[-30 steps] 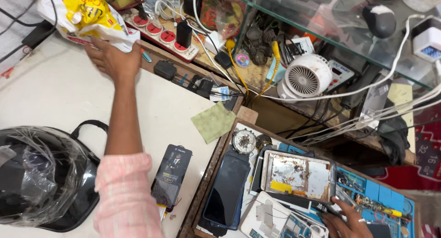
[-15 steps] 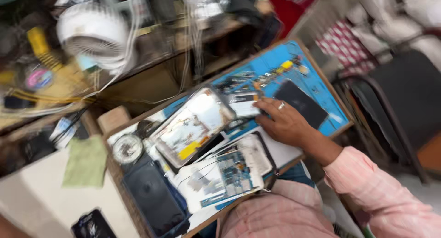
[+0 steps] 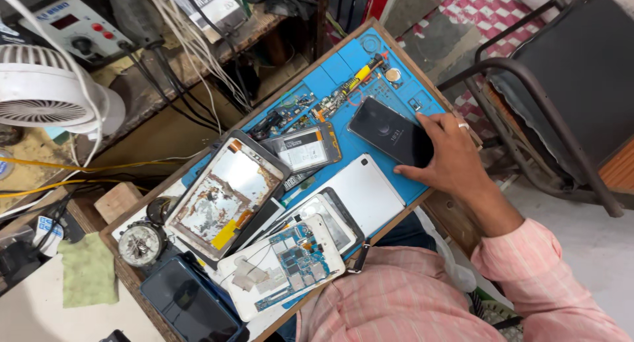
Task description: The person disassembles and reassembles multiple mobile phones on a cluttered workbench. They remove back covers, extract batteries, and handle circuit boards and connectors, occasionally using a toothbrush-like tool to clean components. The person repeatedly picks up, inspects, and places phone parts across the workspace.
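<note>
Now the right hand [image 3: 456, 160] has slid from the loose parts onto the black phone [image 3: 391, 131] on the blue mat [image 3: 343, 68]. Its grip lies spread on the phone's edge, not closed (left hand out of view).

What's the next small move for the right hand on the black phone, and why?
Probably close the fingers around the black phone and lift it off the blue mat. The right hand lies on the phone's near end, not yet gripping, and the phone lies flat with loose parts close by.
</note>
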